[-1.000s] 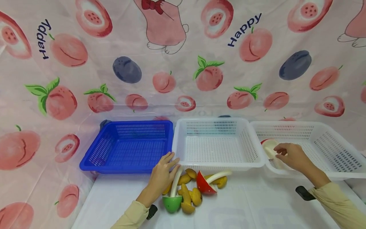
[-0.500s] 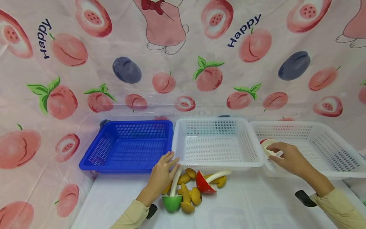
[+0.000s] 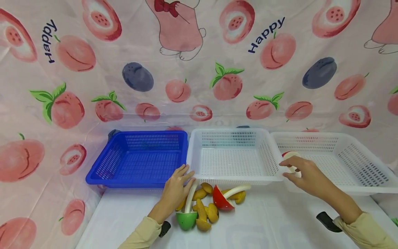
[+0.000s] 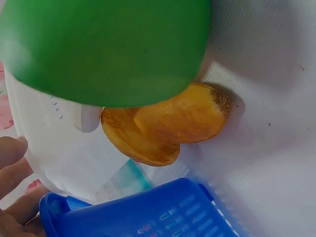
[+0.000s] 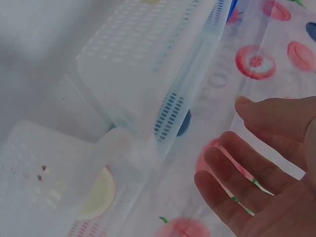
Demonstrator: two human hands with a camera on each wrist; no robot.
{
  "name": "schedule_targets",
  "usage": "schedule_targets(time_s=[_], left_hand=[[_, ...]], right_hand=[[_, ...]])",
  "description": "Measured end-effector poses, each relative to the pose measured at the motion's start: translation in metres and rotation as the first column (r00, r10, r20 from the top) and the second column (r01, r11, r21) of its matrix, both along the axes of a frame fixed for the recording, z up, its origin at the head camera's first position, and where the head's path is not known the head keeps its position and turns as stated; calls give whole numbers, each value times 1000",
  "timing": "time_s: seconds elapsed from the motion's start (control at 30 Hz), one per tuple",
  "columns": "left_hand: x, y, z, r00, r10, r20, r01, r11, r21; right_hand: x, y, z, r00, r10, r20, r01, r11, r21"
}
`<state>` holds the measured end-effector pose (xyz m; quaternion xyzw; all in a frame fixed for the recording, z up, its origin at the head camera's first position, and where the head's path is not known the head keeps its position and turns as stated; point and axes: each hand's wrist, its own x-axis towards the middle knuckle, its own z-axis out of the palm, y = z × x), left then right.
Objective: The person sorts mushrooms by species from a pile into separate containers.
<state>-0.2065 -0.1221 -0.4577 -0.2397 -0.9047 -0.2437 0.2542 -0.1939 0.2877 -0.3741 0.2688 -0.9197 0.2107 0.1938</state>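
My left hand (image 3: 174, 190) rests with loosely spread fingers at the near corners of the blue basket (image 3: 136, 184) and the middle white basket (image 3: 239, 179). Beside it lies a toy mushroom with a green cap (image 3: 186, 221) and a white stem. In the left wrist view that green cap (image 4: 108, 49) looms over a yellow-brown mushroom (image 4: 180, 118). My right hand (image 3: 306, 174) hovers, holding nothing, over the near left corner of the right white basket (image 3: 348, 189). Behind its fingers, a red-capped mushroom (image 3: 290, 154) lies partly hidden in that basket.
Another red-capped mushroom (image 3: 221, 200) and several yellow-brown mushrooms (image 3: 203, 225) lie on the white table (image 3: 264, 224) before the baskets. A fruit-print cloth (image 3: 192, 76) hangs behind. Dark wrist devices (image 3: 328, 221) sit at the sleeves.
My right hand has moved left and away from the red-capped mushroom in the right basket, its fingers now near the middle basket's rim. The left hand has stayed in place.
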Motion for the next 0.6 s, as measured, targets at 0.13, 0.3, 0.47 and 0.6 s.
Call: schedule_targets(time_s=[0.13,0.3,0.47,0.6], left_hand=[[0,0,1,1000,5,17,-5,1000,1],[0,-1,1,999,11,38,-12,1000,3],[1,-1,1,998,11,59,-12,1000,3],[1,0,2,998,12,57,-12,1000,-2]], right_hand=[[5,-12,5,1000,12,22,-12,1000,4],[9,-26,9,998,14,66,-15,1000,14],[14,-39,8,996,43,74,-45,999,28],[16,-49,5,995,51,85,-55,997,47]])
